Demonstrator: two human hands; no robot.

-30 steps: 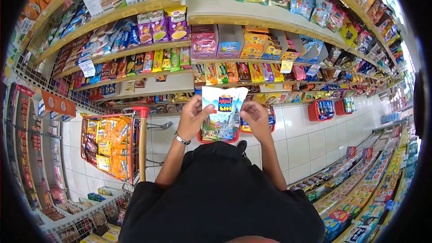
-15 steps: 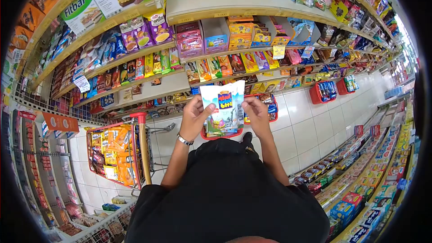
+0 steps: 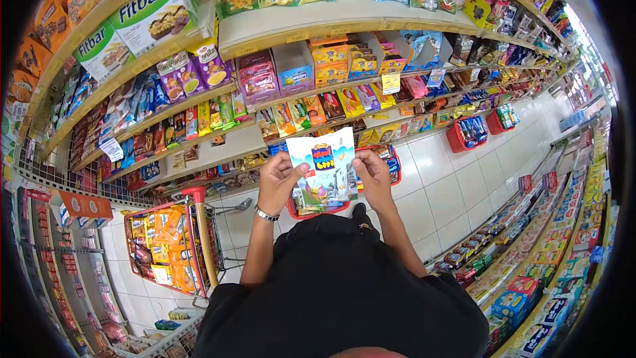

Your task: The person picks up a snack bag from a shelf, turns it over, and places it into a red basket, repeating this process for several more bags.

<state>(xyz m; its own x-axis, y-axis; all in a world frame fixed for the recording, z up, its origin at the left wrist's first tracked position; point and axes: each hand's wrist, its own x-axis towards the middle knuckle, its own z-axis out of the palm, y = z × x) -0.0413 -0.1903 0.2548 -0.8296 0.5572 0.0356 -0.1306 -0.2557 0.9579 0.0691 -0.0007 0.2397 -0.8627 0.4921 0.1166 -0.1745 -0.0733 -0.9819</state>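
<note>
Between my two hands I hold up a snack pouch (image 3: 324, 172), white and light blue with a red, yellow and blue logo. My left hand (image 3: 281, 182), with a metal watch band at its wrist, pinches the pouch's left edge, thumb on the front. On the opposite edge, my right hand (image 3: 372, 176) grips with thumb and fingers. Below the pouch shows the rim of a red basket (image 3: 293, 212) with more packets in it, mostly hidden.
Stocked snack shelves (image 3: 344, 22) curve across the front, with similar pouches on top. A red cart (image 3: 165, 248) of orange packs stands left. Red baskets (image 3: 467, 134) sit on the tiled floor (image 3: 430, 179). More shelving (image 3: 530, 272) lines the right.
The pouch has spread flatter and wider, its front now facing me more fully. My view has shifted slightly, and both hands still hold its edges.
</note>
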